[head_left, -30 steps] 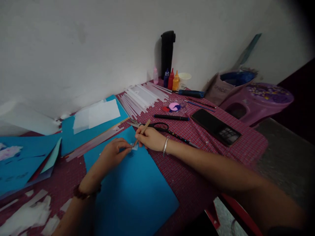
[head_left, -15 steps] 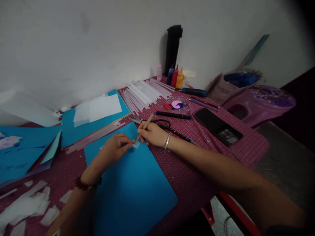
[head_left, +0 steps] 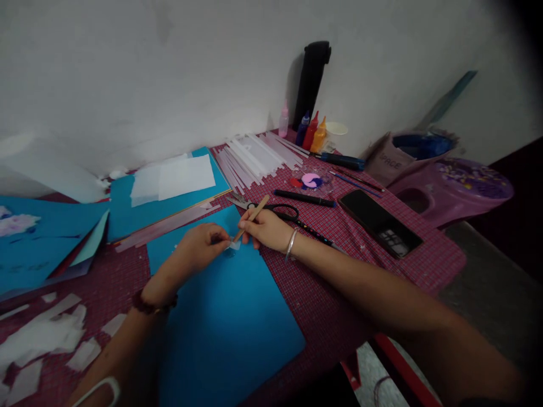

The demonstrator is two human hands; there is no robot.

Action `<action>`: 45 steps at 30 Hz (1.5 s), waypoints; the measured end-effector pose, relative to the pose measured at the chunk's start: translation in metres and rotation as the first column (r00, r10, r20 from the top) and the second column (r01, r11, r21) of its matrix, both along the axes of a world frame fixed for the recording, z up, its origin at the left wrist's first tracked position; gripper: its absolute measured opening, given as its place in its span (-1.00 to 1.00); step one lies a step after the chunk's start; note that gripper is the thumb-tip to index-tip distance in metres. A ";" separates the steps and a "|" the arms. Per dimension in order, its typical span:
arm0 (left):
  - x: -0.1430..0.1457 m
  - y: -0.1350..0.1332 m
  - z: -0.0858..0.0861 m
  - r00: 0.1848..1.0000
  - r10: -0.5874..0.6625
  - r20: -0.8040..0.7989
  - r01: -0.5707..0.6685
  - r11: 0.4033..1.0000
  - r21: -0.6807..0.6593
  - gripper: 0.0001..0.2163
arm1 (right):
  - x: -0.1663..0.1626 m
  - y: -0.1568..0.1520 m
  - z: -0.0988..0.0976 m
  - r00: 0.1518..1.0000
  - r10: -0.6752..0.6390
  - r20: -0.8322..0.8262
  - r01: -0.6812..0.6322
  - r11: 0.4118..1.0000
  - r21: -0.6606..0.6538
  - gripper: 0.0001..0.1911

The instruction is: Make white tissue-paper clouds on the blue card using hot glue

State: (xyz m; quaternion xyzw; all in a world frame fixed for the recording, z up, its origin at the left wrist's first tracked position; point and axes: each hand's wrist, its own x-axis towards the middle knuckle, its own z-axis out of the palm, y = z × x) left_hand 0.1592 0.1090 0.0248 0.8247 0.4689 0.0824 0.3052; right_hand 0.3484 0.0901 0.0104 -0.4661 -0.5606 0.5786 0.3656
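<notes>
1. Both hands are meeting over a blue paper sheet (head_left: pixel 224 316) lying on the worktop (head_left: pixel 339 271), which is wearing a red checked cloth.
2. Left hand (head_left: pixel 199 249) is pinching a small white paper scrap (head_left: pixel 235 245) between closed fingertips, right above the sheet's far edge.
3. Right hand (head_left: pixel 265 229) is gripping a thin wooden stick (head_left: pixel 253 216), fingers curled shut around it, its lower tip touching the scrap.
4. Black-handled scissors (head_left: pixel 278 211) are lying just beyond the right hand.
5. White paper strips (head_left: pixel 254 161) are fanning out near the wall, and a dark phone (head_left: pixel 379 221) is resting to the right.
</notes>
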 end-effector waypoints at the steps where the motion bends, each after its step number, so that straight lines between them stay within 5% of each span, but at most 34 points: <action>1: 0.000 0.000 0.000 1.000 0.004 0.001 -0.004 1.000 -0.007 -0.83 | 0.000 0.000 0.000 1.000 -0.004 0.005 0.004 1.000 -0.003 -0.86; 16: 0.003 -0.003 0.008 0.995 0.005 -0.095 -0.008 1.000 -0.025 -0.82 | -0.004 0.002 0.002 1.000 0.020 0.006 -0.020 0.999 -0.048 -0.85; 24: 0.001 -0.004 0.008 0.993 0.040 -0.106 -0.041 0.999 0.001 -0.80 | 0.004 0.000 0.011 0.990 -0.114 -0.086 0.112 0.993 -0.031 -0.81; 37: -0.013 -0.005 0.023 0.994 -0.019 -0.109 0.024 0.999 0.048 -0.77 | -0.002 0.000 0.001 0.994 -0.051 0.099 0.043 0.996 0.081 -0.86; 45: -0.024 0.000 0.011 0.927 -0.085 -0.366 0.181 0.955 0.237 -0.86 | -0.003 -0.002 0.006 0.996 -0.009 0.093 0.004 0.999 0.053 -0.86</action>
